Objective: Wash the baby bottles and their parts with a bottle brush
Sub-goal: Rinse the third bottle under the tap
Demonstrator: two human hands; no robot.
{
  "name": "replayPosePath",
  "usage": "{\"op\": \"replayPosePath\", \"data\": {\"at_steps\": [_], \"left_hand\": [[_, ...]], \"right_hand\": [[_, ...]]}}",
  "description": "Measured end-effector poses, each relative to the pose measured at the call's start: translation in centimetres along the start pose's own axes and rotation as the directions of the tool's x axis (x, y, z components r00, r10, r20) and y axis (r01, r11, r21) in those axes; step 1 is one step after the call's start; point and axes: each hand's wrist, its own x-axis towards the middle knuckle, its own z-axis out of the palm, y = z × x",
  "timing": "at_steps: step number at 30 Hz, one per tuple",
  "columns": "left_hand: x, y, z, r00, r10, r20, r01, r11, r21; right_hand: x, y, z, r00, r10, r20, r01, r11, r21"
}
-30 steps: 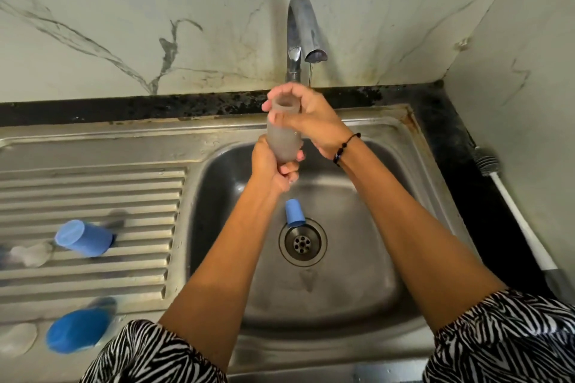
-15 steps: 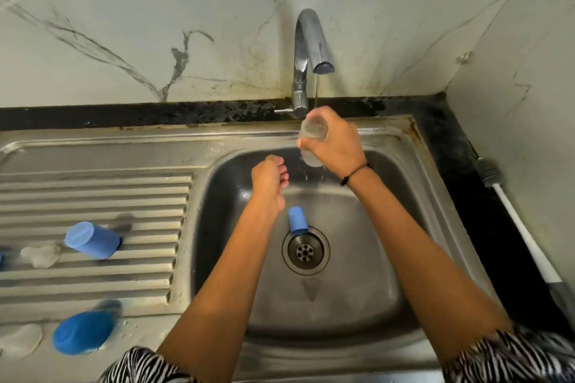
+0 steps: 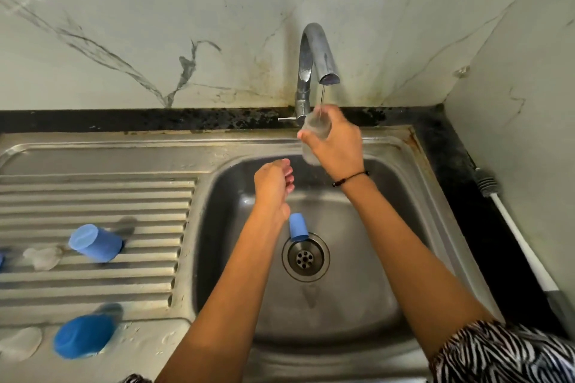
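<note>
Water falls in a thin thread from the curved chrome tap [image 3: 314, 65] into a frosted, translucent baby bottle [image 3: 315, 127], held upright at 12 o'clock over the stainless steel sink [image 3: 367, 305]. The right hand [image 3: 337, 149] wraps its fingers [image 3: 306, 135] round the bottle's body, hiding most of it; only the open mouth and a bit of the base show. The left hand [image 3: 273, 186] hangs just below at 11 o'clock, fingers loosely curled and holding nothing. A small blue cylindrical cap [image 3: 298, 227] stands beside the round perforated drain [image 3: 305, 257], partly behind the left forearm. On the ribbed drainboard at 9 o'clock lies a blue plastic cup-shaped cap [image 3: 95, 242] next to a cloudy silicone teat [image 3: 43, 256], blurred. At 8 o'clock sits a second blue cap [image 3: 82, 340], with a pale round piece [image 3: 20, 343] cut off by the frame edge. A white-handled bottle brush [image 3: 516, 236] with grey bristles lies along the black bench at 3 o'clock, its lower end blurred.
</note>
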Motion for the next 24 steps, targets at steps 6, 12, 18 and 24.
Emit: {"op": "replayPosePath", "data": {"at_steps": [6, 12, 18, 24], "left_hand": [[-0.2, 0.0, -0.3, 1.000, 0.022, -0.005, -0.022, 1.000, -0.009], [-0.1, -0.1, -0.7, 0.999, 0.029, -0.023, -0.029, 1.000, -0.001], [-0.3, -0.4, -1.0, 0.998, 0.050, -0.034, -0.050, 0.999, 0.015], [-0.2, 0.2, -0.5, 0.997, 0.077, -0.017, -0.076, 0.997, 0.033]], "right_hand": [[-0.6, 0.8, 1.1, 0.993, 0.090, 0.078, -0.089, 0.996, -0.018], [-0.4, 0.8, 1.6, 0.981, 0.145, 0.130, -0.139, 0.989, -0.055], [-0.6, 0.8, 1.1, 0.979, 0.148, 0.140, -0.141, 0.988, -0.060], [0.3, 0.6, 0.2, 0.982, 0.130, 0.136, -0.116, 0.987, -0.110]]}}
